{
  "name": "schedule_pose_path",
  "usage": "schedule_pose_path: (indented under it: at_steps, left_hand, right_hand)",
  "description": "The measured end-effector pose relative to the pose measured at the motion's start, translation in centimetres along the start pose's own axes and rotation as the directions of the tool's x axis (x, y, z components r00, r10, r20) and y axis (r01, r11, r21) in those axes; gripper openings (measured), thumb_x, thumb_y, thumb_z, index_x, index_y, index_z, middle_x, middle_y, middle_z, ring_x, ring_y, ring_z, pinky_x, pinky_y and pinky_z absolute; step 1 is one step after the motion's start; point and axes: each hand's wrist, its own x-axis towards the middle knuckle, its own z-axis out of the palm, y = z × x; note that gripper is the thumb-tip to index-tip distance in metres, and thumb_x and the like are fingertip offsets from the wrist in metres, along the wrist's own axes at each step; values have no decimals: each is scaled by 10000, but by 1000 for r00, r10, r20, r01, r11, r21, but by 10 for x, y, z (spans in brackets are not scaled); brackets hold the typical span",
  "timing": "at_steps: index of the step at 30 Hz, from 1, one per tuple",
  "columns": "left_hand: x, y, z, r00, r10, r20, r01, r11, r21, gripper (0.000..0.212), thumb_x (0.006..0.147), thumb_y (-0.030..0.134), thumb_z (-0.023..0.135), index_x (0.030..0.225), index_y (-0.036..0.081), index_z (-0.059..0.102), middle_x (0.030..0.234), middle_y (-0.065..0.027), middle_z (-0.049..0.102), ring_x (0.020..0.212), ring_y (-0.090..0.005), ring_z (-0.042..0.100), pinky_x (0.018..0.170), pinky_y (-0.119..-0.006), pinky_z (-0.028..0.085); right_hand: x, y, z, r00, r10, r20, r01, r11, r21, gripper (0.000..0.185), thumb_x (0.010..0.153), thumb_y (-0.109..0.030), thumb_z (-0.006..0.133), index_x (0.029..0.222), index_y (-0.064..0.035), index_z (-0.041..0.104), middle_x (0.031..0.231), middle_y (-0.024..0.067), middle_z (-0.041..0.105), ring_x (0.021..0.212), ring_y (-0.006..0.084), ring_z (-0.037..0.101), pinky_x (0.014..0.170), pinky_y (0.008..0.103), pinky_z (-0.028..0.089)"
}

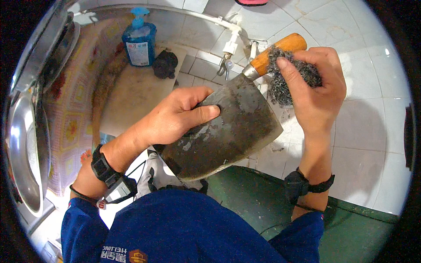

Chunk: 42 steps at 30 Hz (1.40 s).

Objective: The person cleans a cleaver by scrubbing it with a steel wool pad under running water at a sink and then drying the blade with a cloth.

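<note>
My left hand [179, 115] grips the blade of a cleaver [230, 121] by its back edge, thumb flat on the blade's face. The wide steel blade is dark and stained, with paler patches and a lighter cutting edge towards me. Its wooden handle [296, 41] points up and to the right, joined by a metal collar. In my right hand [319, 85] is a pad of grey steel wool [283, 79], pinched between thumb and fingers and laid against the handle. The fingers of my left hand behind the blade are partly hidden.
A blue pump bottle [139, 46] and a dark, crumpled lump [165, 64] stand on a pale board [131, 95] at upper left. Beyond the blade, a metal tap [225, 65] hangs from a white pipe. Metal pans [28, 154] line the far left; a green surface [256, 197] lies at lower right.
</note>
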Motion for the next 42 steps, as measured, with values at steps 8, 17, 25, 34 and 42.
schedule_pose_path:
  at_steps: [8, 17, 25, 34, 42]
  left_hand:
    - [5, 2, -6, 990, 69, -121, -21, 931, 364, 232, 960, 214, 580, 1049, 0, 583, 831, -33, 612, 795, -99, 548, 704, -304, 471]
    - [-8, 17, -5, 937, 325, -124, -51, 480, 876, 125, 872, 143, 639, 943, 62, 576, 747, -207, 583, 703, -412, 585, 575, -471, 455]
    - [-18, 24, 2, 875, 481, 55, -134, 131, 982, 155, 814, 118, 650, 952, 99, 582, 710, -92, 589, 566, -304, 587, 486, -411, 442]
    - [-22, 28, -2, 792, 586, 173, -130, -116, 985, 360, 663, 77, 626, 1023, 73, 628, 841, -56, 666, 695, -210, 657, 530, -331, 464]
    - [-22, 28, -10, 661, 706, 256, -115, -242, 963, 340, 663, 93, 624, 1001, 68, 655, 880, -55, 686, 754, -191, 675, 552, -312, 472]
  right_hand:
    - [-16, -1, 5, 989, -9, 146, 26, 993, -119, 264, 653, -57, 823, 853, -42, 652, 875, 94, 584, 799, 228, 590, 699, 302, 480]
    - [-46, 30, -32, 898, 341, -279, -303, 938, 171, 336, 709, -20, 810, 991, -39, 629, 1059, 91, 586, 972, 214, 581, 852, 328, 495]
    - [-69, 26, -45, 927, 228, -298, -204, 973, 110, 349, 719, -28, 766, 1031, -35, 610, 1119, 144, 562, 1049, 268, 557, 915, 384, 474]
    - [-84, 18, -37, 891, 375, -257, -266, 889, 373, 450, 693, -287, 780, 1031, -48, 604, 1065, 149, 568, 944, 249, 578, 831, 358, 485]
    - [-91, 10, -36, 877, 426, -222, -291, 839, 459, 439, 676, -281, 792, 995, -60, 588, 1068, 159, 561, 946, 271, 583, 841, 379, 491]
